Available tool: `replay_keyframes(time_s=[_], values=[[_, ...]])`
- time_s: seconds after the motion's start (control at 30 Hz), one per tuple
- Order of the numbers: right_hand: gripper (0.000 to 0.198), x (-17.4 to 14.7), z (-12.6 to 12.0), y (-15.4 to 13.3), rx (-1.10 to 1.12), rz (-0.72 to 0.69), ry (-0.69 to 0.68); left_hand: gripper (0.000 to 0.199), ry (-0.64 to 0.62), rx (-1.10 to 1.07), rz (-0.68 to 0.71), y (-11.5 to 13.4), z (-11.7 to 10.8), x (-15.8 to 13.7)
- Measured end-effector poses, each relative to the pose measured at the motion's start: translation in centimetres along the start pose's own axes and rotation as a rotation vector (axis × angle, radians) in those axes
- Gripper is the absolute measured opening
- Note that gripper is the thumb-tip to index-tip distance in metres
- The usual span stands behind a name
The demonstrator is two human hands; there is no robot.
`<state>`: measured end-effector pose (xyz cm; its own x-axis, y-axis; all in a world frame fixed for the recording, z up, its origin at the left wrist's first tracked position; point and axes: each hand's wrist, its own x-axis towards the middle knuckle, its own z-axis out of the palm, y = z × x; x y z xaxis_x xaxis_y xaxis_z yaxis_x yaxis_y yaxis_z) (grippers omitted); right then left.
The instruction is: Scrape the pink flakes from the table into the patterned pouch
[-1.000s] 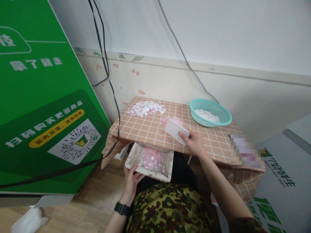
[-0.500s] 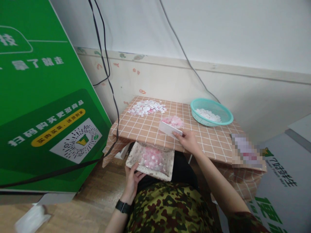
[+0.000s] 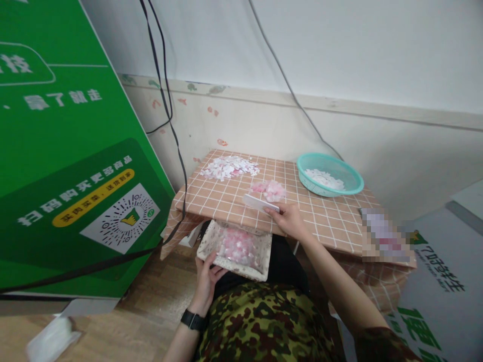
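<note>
I see the big green printed panel with white lettering and a QR code (image 3: pixel 75 166) filling the left of my view, leaning beside the small table covered in a salmon-and-white checked cloth (image 3: pixel 332 221). On the table's far right corner sits a round turquoise plastic basket (image 3: pixel 352 176) with white bits in it. At the far left lies a loose heap of white and pale pink scraps (image 3: pixel 229 167), and nearer the front edge a smaller pile of pink scraps (image 3: pixel 268 189).

Below the table's front edge, over my lap, I see a shallow rectangular cream fabric tray (image 3: pixel 260 254) holding pink and white pieces. My left hand (image 3: pixel 207 279) grips its near-left corner, thumb on the rim and fingers curled under. A black watch (image 3: pixel 192 320) sits on that wrist.

My right hand (image 3: pixel 287 221) rests on the table near its front edge, pinching the right end of a flat white plastic card (image 3: pixel 258 202). The card stands low on the cloth, just in front of the pink pile and close to touching it.
</note>
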<state>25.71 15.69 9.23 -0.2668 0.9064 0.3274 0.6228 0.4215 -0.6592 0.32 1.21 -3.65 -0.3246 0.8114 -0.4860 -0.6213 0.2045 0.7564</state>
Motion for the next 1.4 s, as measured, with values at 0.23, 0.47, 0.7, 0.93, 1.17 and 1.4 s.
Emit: replay_keyframes(time_s=[0.23, 0.47, 0.7, 0.93, 1.17, 1.4], values=[[0.038, 0.3, -0.2, 0.1, 0.014, -0.01, 0.024, 0.061, 0.016, 0.005, 0.01, -0.1, 0.1, 0.1], [0.04, 0.3, -0.4, 0.2, 0.032, -0.019, -0.015, 0.059, 0.021, 0.017, 0.013, -0.1, 0.1, 0.1], [0.038, 0.2, 0.3, 0.1, 0.0, -0.024, 0.002, 0.06, 0.011, 0.004, 0.003, -0.2, 0.0, 0.2], [0.037, 0.1, 0.1, -0.1, 0.066, -0.042, -0.094, 0.058, -0.012, -0.002, 0.003, -0.2, -0.3, 0.3], [0.037, -1.5, -0.4, -2.0, 0.156, -0.081, -0.225, 0.057, -0.027, -0.002, 0.011, -0.3, -0.4, 0.3], [0.046, -3.7, -2.6, -0.3, 0.128, 0.121, 0.138, 0.056, -0.031, -0.003, 0.019, -0.4, -0.5, 0.3]])
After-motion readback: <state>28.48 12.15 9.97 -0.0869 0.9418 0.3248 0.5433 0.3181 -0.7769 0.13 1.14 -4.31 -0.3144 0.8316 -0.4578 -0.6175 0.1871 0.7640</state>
